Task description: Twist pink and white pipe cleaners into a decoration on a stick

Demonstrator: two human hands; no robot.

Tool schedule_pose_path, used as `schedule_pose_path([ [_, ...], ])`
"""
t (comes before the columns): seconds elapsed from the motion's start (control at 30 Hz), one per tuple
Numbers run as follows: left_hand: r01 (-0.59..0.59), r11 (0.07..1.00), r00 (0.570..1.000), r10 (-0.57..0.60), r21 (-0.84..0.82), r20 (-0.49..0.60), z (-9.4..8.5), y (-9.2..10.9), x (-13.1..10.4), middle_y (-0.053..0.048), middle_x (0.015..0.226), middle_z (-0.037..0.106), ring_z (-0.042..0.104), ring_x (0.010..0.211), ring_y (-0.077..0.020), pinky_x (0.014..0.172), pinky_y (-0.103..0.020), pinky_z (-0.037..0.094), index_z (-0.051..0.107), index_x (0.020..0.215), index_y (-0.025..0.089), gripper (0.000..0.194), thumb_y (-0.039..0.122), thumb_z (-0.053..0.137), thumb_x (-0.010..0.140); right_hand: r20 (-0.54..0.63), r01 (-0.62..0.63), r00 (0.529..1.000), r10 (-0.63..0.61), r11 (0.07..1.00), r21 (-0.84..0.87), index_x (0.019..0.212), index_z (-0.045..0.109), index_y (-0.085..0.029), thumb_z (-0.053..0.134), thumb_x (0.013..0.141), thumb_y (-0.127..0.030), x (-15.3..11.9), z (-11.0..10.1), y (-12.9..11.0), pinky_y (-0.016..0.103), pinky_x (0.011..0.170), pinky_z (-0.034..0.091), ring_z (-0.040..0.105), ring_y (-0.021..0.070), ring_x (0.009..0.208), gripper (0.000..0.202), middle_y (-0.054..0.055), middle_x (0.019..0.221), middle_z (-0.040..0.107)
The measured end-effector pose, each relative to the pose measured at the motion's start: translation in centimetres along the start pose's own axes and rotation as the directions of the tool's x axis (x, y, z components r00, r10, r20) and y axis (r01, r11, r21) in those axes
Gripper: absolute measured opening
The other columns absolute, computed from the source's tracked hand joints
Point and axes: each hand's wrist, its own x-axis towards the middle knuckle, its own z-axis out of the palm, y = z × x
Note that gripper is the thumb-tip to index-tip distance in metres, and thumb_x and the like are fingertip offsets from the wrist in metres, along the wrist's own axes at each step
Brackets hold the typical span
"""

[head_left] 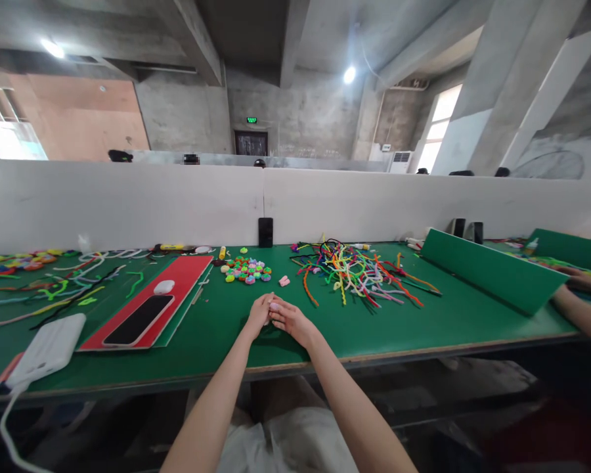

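From the wearer's head, the only view looks forward and slightly down over the near worktop [453, 318], lap [288, 443] at six o'clock, ceiling [251, 29] at twelve.

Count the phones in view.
4: one phone lying on the red board, another upright by the white partition, a third and fourth standing behind the green panel; more may be hidden.

On bench [438, 325]: phone [138, 320] on board [190, 268], left; craft-piece cluster [250, 270], centre; pipe-cleaner heap [357, 274], right of cluster; partition [177, 203] behind
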Motion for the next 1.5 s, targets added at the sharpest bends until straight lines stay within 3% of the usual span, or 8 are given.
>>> schedule_pose_path([
  [0.17,-0.061,0.997,0.989,0.066,0.038,-0.132,-0.5,-0.7,0.5,0.001,0.056,0.054,0.048,0.054,-0.0117,0.049,-0.021,0.035,0.055,0.064,0.015,0.035,0.049,0.049,0.069,0.103,-0.033,0.995,0.02,0.992,0.124,0.107,0.058,-0.021,0.063,0.071,-0.028,0.7,0.0,0.2,0.022,0.071,0.044,0.061,0.0098,0.076,0.037,0.002,0.088,0.066],
  [0.47,-0.012,1.0,1.0,0.012,0.009,-0.008,-0.2,-0.6,0.0,0.006,0.046,0.044,0.038,0.038,-0.0072,0.037,-0.018,0.027,0.057,0.074,0.015,0.037,0.051,0.05,0.07,0.091,0.009,0.996,-0.022,0.99,0.142,0.094,0.062,-0.016,0.071,0.063,-0.022,0.0,-0.2,0.8,0.026,0.077,0.044,0.062,0.0125,0.079,0.033,0.003,0.087,0.066],
  [0.63,-0.031,0.999,0.999,0.031,-0.008,0.015,-0.4,-0.7,0.0,0.007,0.049,0.042,0.038,0.04,-0.0071,0.038,-0.017,0.028,0.055,0.089,0.017,0.03,0.04,0.052,0.07,0.064,0.015,0.998,-0.026,0.988,0.154,0.091,0.063,-0.015,0.071,0.063,-0.021,0.1,-0.4,1.0,0.023,0.07,0.045,0.061,0.0083,0.064,0.029,0.0,0.075,0.066],
  [0.77,-0.044,0.999,0.998,0.045,-0.017,0.054,-0.4,-0.9,0.2,0.008,0.045,0.037,0.036,0.038,-0.0072,0.038,-0.017,0.027,0.056,0.088,0.016,0.025,0.031,0.047,0.071,0.039,0.023,0.999,-0.03,0.986,0.164,0.088,0.064,-0.015,0.071,0.062,-0.018,0.2,-0.5,1.3,0.02,0.065,0.045,0.058,0.0062,0.059,0.027,-0.001,0.072,0.065],
  [1.23,-0.073,0.997,0.997,0.073,0.022,0.001,0.8,-1.7,2.0,0.008,0.038,0.035,0.031,0.033,-0.0071,0.036,-0.018,0.024,0.058,0.079,0.014,0.025,0.018,0.038,0.065,-0.043,0.057,0.998,-0.05,0.98,0.191,0.078,0.066,-0.015,0.073,0.059,-0.014,1.0,-1.4,1.8,0.017,0.055,0.04,0.052,0.0045,0.052,0.021,-0.002,0.068,0.064],
  [1.5,-0.052,0.999,0.998,0.052,0.005,-0.04,0.5,-1.2,1.5,0.007,0.041,0.039,0.034,0.034,-0.0068,0.036,-0.017,0.025,0.057,0.072,0.015,0.02,0.02,0.04,0.063,0.055,0.035,0.997,-0.045,0.984,0.177,0.097,0.061,-0.02,0.069,0.065,-0.022,0.2,-0.6,1.4,0.021,0.062,0.042,0.056,0.0071,0.06,0.033,-0.001,0.075,0.063],
])
